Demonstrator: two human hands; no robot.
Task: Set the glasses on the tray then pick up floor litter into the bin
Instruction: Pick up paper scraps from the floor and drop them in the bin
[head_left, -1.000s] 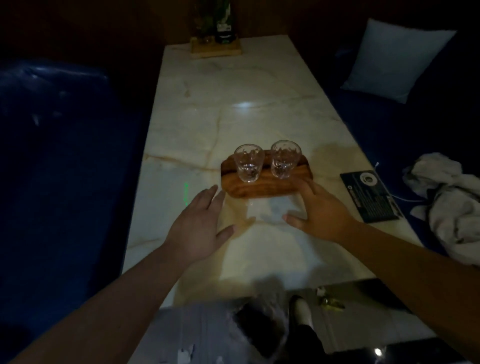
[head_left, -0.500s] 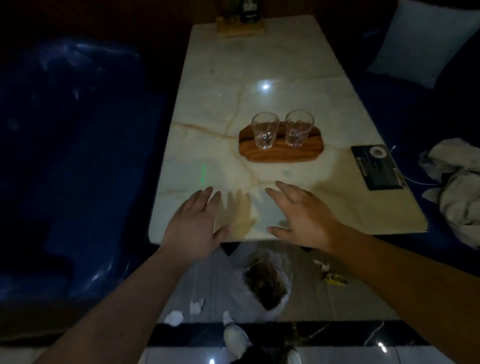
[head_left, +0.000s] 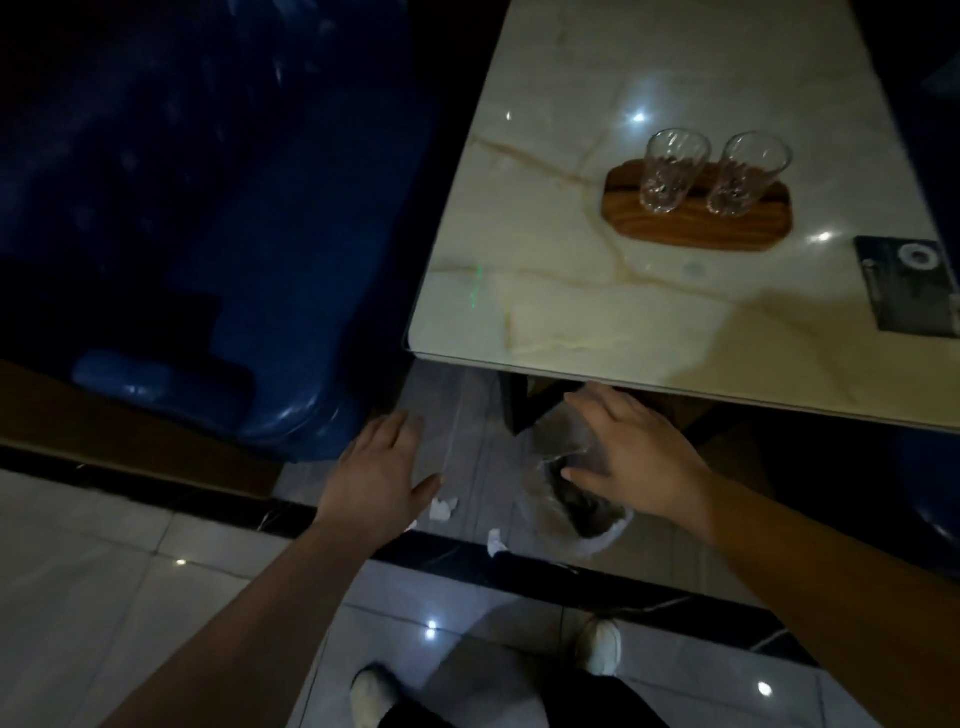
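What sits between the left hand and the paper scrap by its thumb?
Nothing visible. The left hand hangs open over bare tiles, the paper scrap just beside its thumb; the lined bin lies further right.

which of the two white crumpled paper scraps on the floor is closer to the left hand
The white crumpled paper scrap just beside the left hand's thumb. The other white scrap lies farther off, toward the plastic-lined bin.

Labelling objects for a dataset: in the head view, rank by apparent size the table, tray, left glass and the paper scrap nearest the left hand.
1. table
2. tray
3. left glass
4. paper scrap

The scrap lies lower, on the floor, yet plainly looks smallest.
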